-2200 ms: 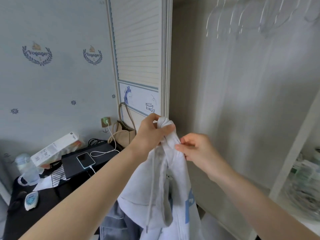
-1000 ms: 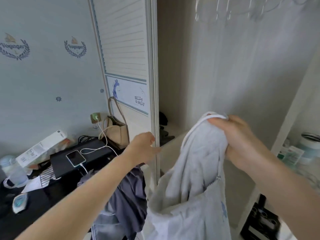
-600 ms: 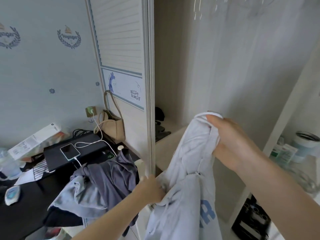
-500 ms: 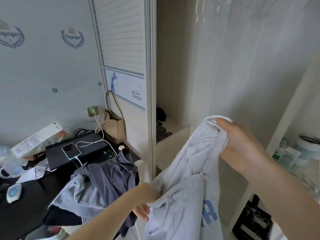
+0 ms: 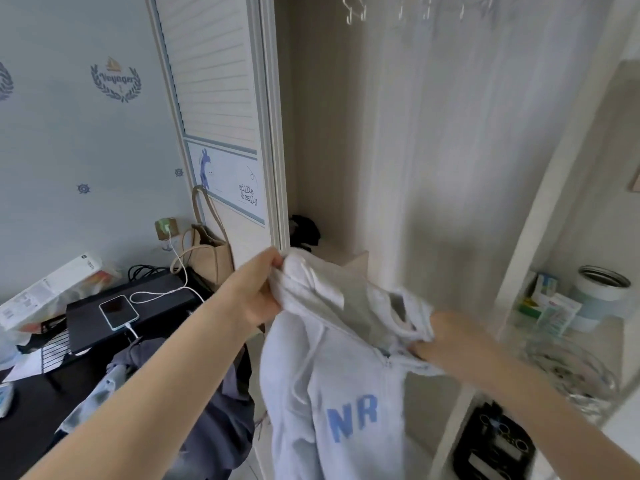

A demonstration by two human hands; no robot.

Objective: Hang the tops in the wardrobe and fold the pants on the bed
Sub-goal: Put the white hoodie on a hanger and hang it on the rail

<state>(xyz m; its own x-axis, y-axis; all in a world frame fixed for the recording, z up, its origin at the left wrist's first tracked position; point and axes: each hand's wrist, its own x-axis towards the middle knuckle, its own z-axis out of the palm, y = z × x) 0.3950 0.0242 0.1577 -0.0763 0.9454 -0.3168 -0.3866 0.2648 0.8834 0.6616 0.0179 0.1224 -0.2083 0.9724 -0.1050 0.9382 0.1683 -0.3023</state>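
I hold a pale grey hoodie (image 5: pixel 346 393) with blue letters "NR" up in front of the open wardrobe (image 5: pixel 433 150). My left hand (image 5: pixel 258 292) grips its top edge on the left side. My right hand (image 5: pixel 440 337) grips the fabric on the right near the neck, so the garment hangs spread between both hands. Clear hangers (image 5: pixel 356 10) show along the top edge of the wardrobe. A dark grey garment (image 5: pixel 214 403) lies heaped on the black desk below my left arm.
The wardrobe's louvred door (image 5: pixel 221 98) stands left of the opening. A beige bag (image 5: pixel 207 251), a charging phone (image 5: pixel 117 311) and a box (image 5: pixel 52 289) crowd the black desk (image 5: pixel 34 410). Shelves on the right carry a glass bowl (image 5: pixel 571 375) and a canister (image 5: pixel 602 292).
My left hand came up from the hoodie's lower part and took hold of its top edge. The right hand dropped lower and the hoodie is now spread between both hands.
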